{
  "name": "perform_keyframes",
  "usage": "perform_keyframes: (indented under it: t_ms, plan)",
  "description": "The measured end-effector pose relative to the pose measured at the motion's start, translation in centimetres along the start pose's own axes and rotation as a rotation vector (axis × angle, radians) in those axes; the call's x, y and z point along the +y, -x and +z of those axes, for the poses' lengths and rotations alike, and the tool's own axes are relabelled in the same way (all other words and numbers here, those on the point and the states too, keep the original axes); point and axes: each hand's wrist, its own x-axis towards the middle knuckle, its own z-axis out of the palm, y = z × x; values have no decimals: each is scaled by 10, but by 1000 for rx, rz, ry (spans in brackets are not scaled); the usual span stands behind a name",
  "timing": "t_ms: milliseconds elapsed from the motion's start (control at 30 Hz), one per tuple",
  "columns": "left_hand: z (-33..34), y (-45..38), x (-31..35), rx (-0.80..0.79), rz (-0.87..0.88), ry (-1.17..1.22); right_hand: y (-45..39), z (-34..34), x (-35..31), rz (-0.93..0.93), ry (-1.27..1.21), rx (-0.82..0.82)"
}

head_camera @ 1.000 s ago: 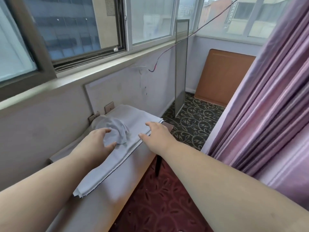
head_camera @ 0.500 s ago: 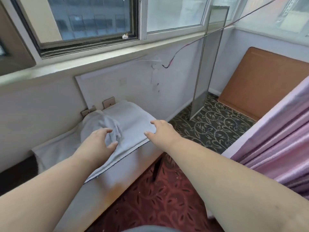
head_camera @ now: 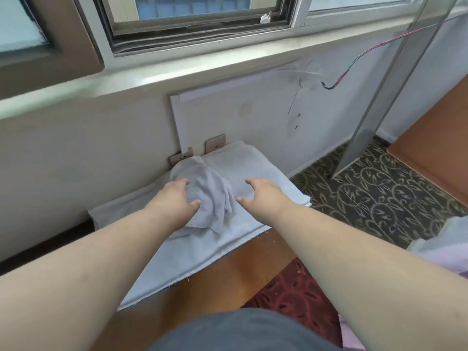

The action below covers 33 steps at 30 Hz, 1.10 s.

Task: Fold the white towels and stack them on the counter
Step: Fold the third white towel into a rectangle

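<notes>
On the wooden worktop (head_camera: 228, 272) below the window sill (head_camera: 177, 72), the left hand (head_camera: 174, 201) rests with fingers spread and thumb apart on a crumpled white towel (head_camera: 210, 196), pressing it without pinching it. That bunched towel lies on top of a flat spread towel (head_camera: 177, 257), and just right of it the right hand (head_camera: 266, 196) rests on or just over the flat cloth, its grip apart too and holding nothing. This looks like the start of a fold, so the next move calls for both hands to find the crumpled towel's edges and shake it flat first.
</notes>
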Motion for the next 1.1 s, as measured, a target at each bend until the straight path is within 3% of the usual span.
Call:
perform_keyframes:
  t_ms: [267,467,567,667,733,833,967,1100]
  plan:
    - [45,-87,-34,-156,-246,149,-74,39,-18,-20,1,-205]
    - [58,-111,-40,-51,-380,446,-135,54,-22,-35,-81,-283]
    - [55,-114,-35,-80,-380,378,-155,61,-23,-36,-147,-320]
    - [55,-113,-30,-127,-457,108,-168,68,-25,-60,-83,-353]
    - [59,-113,-25,-105,-492,104,-170,71,-31,-111,-151,-423]
    - [62,-107,-8,32,-481,360,-166,72,-42,-185,-232,-499]
    - [47,-86,6,226,-563,623,-149,56,-63,-335,-260,-453]
    - [17,-45,5,405,-587,764,-117,34,-95,-421,-485,-490]
